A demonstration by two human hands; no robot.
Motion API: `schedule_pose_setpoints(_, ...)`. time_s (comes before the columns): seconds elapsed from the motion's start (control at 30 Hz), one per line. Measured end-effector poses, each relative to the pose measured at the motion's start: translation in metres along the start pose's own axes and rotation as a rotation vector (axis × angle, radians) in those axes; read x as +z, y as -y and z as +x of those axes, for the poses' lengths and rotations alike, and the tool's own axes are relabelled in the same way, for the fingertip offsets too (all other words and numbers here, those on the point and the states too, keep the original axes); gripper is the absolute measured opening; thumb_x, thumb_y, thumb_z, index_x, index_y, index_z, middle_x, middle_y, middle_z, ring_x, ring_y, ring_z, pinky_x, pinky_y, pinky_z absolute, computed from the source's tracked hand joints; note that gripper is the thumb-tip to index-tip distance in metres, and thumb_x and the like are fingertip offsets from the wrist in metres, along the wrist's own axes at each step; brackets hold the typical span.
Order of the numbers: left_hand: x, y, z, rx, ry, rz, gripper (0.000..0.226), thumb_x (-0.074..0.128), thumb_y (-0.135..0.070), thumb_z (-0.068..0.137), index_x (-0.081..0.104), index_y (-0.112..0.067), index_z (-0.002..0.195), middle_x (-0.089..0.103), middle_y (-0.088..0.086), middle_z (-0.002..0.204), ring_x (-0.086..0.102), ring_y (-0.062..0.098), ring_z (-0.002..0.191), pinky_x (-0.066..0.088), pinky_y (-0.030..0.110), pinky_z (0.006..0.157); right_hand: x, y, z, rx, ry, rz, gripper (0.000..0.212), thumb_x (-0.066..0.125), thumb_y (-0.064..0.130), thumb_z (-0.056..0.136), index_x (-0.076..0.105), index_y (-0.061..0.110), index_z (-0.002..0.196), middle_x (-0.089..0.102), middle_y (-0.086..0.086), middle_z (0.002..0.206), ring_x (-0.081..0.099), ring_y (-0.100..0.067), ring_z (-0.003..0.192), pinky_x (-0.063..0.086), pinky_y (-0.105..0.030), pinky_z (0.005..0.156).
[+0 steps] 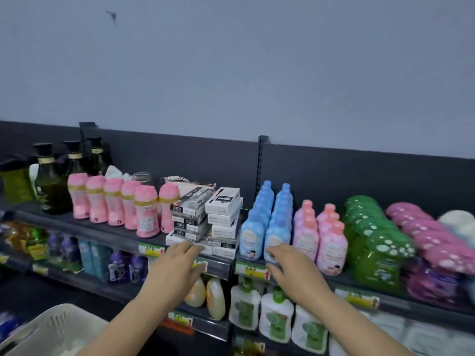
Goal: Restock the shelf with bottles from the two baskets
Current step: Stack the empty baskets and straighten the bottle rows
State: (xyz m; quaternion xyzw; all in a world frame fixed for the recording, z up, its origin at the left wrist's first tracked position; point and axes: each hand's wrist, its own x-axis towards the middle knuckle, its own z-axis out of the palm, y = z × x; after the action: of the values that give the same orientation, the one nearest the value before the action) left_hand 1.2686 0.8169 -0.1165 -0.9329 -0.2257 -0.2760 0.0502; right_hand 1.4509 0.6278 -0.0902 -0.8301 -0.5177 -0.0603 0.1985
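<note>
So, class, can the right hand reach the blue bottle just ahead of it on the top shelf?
Probably yes. The right hand is open with its fingertips at the front blue bottle, which stands at the front edge of the shelf; nothing lies between them.
</note>
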Motion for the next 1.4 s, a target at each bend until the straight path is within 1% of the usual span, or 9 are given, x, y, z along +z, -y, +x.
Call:
schedule_pose_setpoints(0.27,0.000,-0.050,0.072,0.186,-0.037,-0.067,0.052,0.083,-0.034,0.065,0.065,-0.020,0.111,0.065,-0.005,0.096,0.064,0.021,0.083,0.056,0.032,0.064,-0.033,-0.058,0.000,0.127,-0.155,-0.011,0.044,0.051,0.028,0.093,0.045,0.021,0.136,0.050,0.000,0.130,0.045,-0.017,0.120,0.036,-0.021,0.092)
schedule_pose_setpoints(0.4,0.009,-0.069,0.107,0.295,-0.020,-0.123,0.060,0.085,-0.038,0.059,0.065,-0.021,0.113,0.065,-0.005,0.102,0.064,0.021,0.089,0.057,0.033,0.068,-0.047,-0.075,0.009,0.172,-0.204,-0.064,0.054,0.054,0.023,0.092,0.036,0.024,0.143,0.046,-0.001,0.135,0.034,-0.022,0.133,0.038,-0.030,0.098)
schedule_pose_setpoints(0.57,0.022,-0.093,0.143,0.455,0.038,-0.149,0.060,0.082,-0.047,0.058,0.064,-0.024,0.111,0.065,-0.006,0.102,0.063,0.020,0.091,0.056,0.036,0.068,-0.058,-0.085,0.043,0.115,-0.124,-0.158,0.047,0.047,0.024,0.096,0.036,0.023,0.141,0.045,0.003,0.133,0.039,-0.024,0.122,0.039,-0.036,0.097)
schedule_pose_setpoints(0.77,0.035,-0.110,0.161,0.528,0.099,-0.107,0.055,0.058,-0.046,0.086,0.045,-0.026,0.136,0.049,-0.006,0.131,0.046,0.020,0.121,0.036,0.036,0.092,-0.052,-0.097,0.075,0.116,0.094,-0.327,0.034,0.044,0.004,0.091,0.052,0.017,0.121,0.045,-0.001,0.113,0.047,-0.027,0.099,0.042,-0.038,0.078)
schedule_pose_setpoints(0.9,0.044,-0.108,0.171,0.561,0.134,-0.119,0.046,0.064,-0.036,0.084,0.056,-0.022,0.127,0.057,-0.001,0.121,0.054,0.024,0.105,0.042,0.040,0.082,-0.050,-0.100,0.086,0.196,0.136,-0.316,0.027,0.046,0.008,0.090,0.055,0.021,0.112,0.045,0.001,0.108,0.045,-0.032,0.096,0.047,-0.042,0.078)
schedule_pose_setpoints(1.0,0.046,-0.108,0.175,0.567,0.162,-0.125,0.040,0.061,-0.029,0.087,0.056,-0.021,0.126,0.056,0.000,0.120,0.056,0.025,0.102,0.043,0.037,0.076,-0.053,-0.098,0.089,0.226,0.165,-0.217,0.025,0.045,0.007,0.091,0.054,0.018,0.111,0.053,0.001,0.098,0.048,-0.027,0.093,0.043,-0.032,0.076)
schedule_pose_setpoints(1.13,0.046,-0.109,0.177,0.567,0.166,-0.134,0.039,0.055,-0.033,0.091,0.054,-0.021,0.128,0.051,-0.001,0.123,0.052,0.021,0.109,0.036,0.030,0.072,-0.054,-0.100,0.089,0.246,0.166,-0.170,0.027,0.043,0.006,0.088,0.046,0.029,0.102,0.042,0.011,0.078,0.041,-0.023,0.087,0.028,-0.020,0.059)
schedule_pose_setpoints(1.3,0.051,-0.107,0.176,0.593,0.099,-0.165,0.039,0.062,-0.035,0.086,0.058,-0.021,0.122,0.055,-0.001,0.116,0.057,0.021,0.100,0.038,0.031,0.066,-0.052,-0.101,0.086,0.242,0.175,-0.200,0.027,0.045,0.006,0.087,0.050,0.027,0.103,0.047,0.006,0.081,0.042,-0.023,0.086,0.031,-0.022,0.060)
schedule_pose_setpoints(1.4,0.053,-0.105,0.178,0.620,0.084,-0.151,0.039,0.072,-0.038,0.075,0.066,-0.022,0.110,0.061,-0.003,0.102,0.062,0.021,0.085,0.040,0.033,0.061,-0.052,-0.102,0.083,0.248,0.189,-0.174,0.032,0.044,0.010,0.084,0.044,0.033,0.106,0.049,-0.012,0.106,0.046,-0.026,0.089,0.031,-0.021,0.059)
